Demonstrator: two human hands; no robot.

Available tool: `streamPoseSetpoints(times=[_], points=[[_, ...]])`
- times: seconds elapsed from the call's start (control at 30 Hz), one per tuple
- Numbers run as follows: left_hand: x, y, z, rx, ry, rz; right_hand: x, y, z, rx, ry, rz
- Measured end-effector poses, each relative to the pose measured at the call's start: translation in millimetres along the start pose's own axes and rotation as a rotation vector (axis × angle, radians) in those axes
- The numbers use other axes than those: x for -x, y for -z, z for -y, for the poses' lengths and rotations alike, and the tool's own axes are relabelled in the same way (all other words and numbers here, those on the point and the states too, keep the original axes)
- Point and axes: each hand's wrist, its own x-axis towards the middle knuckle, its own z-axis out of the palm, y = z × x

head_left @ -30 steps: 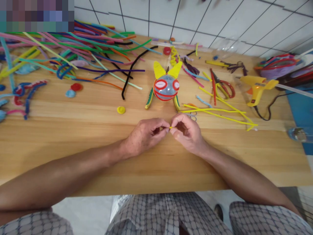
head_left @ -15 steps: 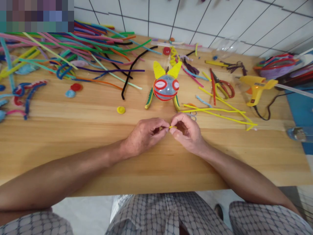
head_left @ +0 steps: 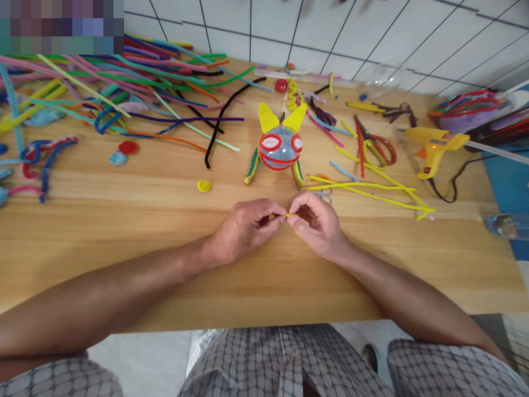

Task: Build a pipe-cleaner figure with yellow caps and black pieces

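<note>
Between my fingertips is a short piece of yellow pipe cleaner (head_left: 288, 215), mostly covered by the fingers. My left hand (head_left: 250, 227) pinches one end of it, and my right hand (head_left: 316, 223) pinches the other, the two hands almost touching. Just beyond them stands a figure made of a clear ball (head_left: 282, 151) with yellow ears, red-rimmed eyes, a red mouth line and green-and-yellow legs. A coiled yellow disc (head_left: 204, 186) lies on the table to the left of the figure. Long yellow pipe cleaners (head_left: 372, 188) lie crossed to the right of my right hand.
A big heap of coloured pipe cleaners (head_left: 165, 71) covers the back left of the wooden table (head_left: 144, 215). Red-handled scissors (head_left: 382, 151) and a yellow glue gun (head_left: 433, 149) with a cord lie at the right. A tiled wall (head_left: 273, 33) rises behind.
Less of the yellow piece shows between my fingertips. Both hands stay in the same place, and the other things have not moved.
</note>
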Motion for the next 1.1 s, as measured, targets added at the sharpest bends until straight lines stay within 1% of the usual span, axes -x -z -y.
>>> streamPoseSetpoints(times=[0.17, 0.4, 0.67, 0.93, 1.1], points=[[0.5, 0.0, -0.4, 0.005, 0.014, -0.001, -0.7, 0.3, -0.4, -0.003, -0.005, -0.001], [-0.3, 0.6, 0.0, -0.011, -0.001, -0.003, 0.1, -0.1, -0.5, 0.008, -0.033, -0.007], [0.4, -1.0, -3.3, 0.013, 0.097, -0.012, -0.1, 0.0, -1.1, -0.007, -0.017, 0.002], [0.1, -0.5, -0.9, -0.003, 0.036, -0.024, 0.1, -0.3, 0.7, -0.004, -0.045, 0.009], [-0.6, 0.3, -1.9, -0.012, 0.003, -0.03, 0.2, -0.7, 0.3, 0.002, -0.029, -0.003]])
